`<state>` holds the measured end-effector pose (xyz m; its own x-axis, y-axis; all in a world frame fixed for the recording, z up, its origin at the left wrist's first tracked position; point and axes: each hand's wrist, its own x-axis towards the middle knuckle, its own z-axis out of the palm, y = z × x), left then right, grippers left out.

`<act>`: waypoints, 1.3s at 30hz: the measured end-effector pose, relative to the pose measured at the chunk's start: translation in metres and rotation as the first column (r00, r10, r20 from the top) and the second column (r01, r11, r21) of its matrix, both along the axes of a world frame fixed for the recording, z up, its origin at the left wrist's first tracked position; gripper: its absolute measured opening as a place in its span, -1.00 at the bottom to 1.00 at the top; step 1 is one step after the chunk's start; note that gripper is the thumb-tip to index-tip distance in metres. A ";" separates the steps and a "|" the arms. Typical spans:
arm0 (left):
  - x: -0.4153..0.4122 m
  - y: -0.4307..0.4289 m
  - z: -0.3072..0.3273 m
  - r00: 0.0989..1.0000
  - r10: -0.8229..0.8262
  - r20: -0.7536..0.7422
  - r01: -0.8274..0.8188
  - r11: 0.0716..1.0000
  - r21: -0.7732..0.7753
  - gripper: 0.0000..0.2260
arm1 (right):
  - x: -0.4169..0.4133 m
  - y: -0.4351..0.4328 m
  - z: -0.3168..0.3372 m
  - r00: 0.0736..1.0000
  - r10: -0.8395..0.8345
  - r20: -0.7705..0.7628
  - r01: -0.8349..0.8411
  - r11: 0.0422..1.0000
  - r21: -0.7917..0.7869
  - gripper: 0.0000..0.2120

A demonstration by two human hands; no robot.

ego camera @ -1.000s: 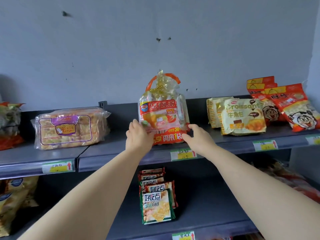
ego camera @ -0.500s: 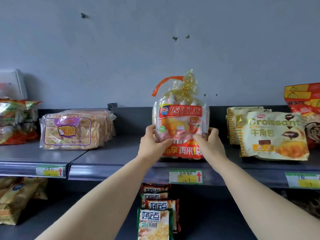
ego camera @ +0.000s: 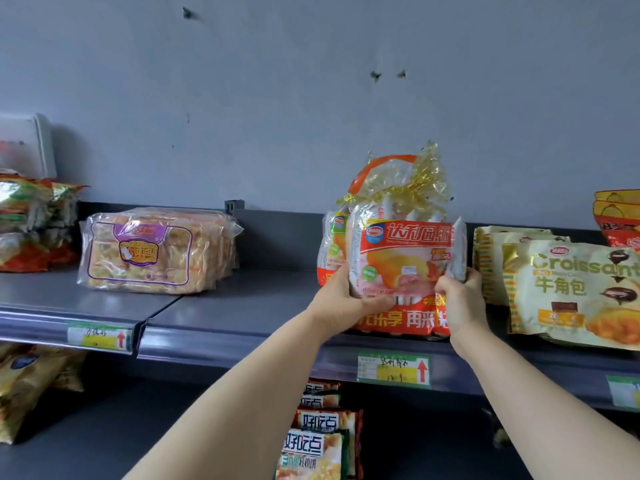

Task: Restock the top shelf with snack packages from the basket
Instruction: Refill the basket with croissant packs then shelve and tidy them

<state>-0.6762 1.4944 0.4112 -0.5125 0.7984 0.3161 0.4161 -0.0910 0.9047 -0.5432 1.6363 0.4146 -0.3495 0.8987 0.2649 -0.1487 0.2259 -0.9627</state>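
Note:
A red and clear snack cake bag (ego camera: pixel 405 251) with a gold tied top and an orange handle stands upright on the grey top shelf (ego camera: pixel 242 306). My left hand (ego camera: pixel 341 303) grips its lower left corner. My right hand (ego camera: pixel 460 299) grips its lower right side. A second bag of the same kind (ego camera: pixel 330 251) shows just behind it on the left. The basket is out of view.
A clear pack of square cakes (ego camera: pixel 152 251) lies on the shelf to the left, with stacked orange-green bags (ego camera: pixel 31 223) beyond it. Croissant bags (ego camera: pixel 571 289) lean at the right. Green cracker packs (ego camera: pixel 318 445) sit on the lower shelf.
Both hands have closed on the sides of the red bag and hold it upright on the shelf. The view has shifted right and closer, and a second bag shows behind it.

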 end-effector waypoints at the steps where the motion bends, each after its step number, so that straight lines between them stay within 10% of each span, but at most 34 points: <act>1: -0.001 0.001 -0.001 1.000 -0.012 -0.001 0.012 1.000 -0.005 -0.41 | 0.000 0.001 0.000 1.000 -0.013 0.009 0.012 1.000 0.006 -0.55; 18: -0.013 -0.010 0.002 0.907 0.200 0.370 -0.286 0.938 0.195 -0.51 | -0.011 -0.015 -0.003 0.894 0.185 0.407 -0.322 0.899 0.297 -0.34; 25: -0.007 -0.005 0.002 0.902 0.392 0.181 -0.416 0.900 0.128 -0.42 | -0.002 -0.027 -0.004 0.868 -0.030 0.495 -0.275 0.801 0.531 -0.17; 29: 0.004 -0.022 0.004 0.702 0.629 -0.333 -0.581 0.777 0.242 -0.12 | 0.007 -0.031 -0.010 0.853 -0.225 0.471 -0.273 0.576 0.771 -0.01; 32: 0.001 -0.035 0.001 0.613 0.463 -0.640 -0.463 0.867 0.185 -0.07 | 0.006 -0.026 -0.015 0.838 -0.219 0.499 -0.305 0.572 0.762 -0.01; 39: -0.010 -0.021 -0.002 0.691 0.381 -0.614 -0.478 0.878 0.008 -0.02 | -0.011 -0.019 -0.014 0.836 -0.270 0.478 -0.234 0.612 0.755 -0.04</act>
<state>-0.6866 1.4738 0.4095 -0.5640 0.5969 0.5707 0.8220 0.3391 0.4576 -0.5537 1.6176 0.4007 -0.6338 0.4479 0.6306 0.3006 0.8938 -0.3328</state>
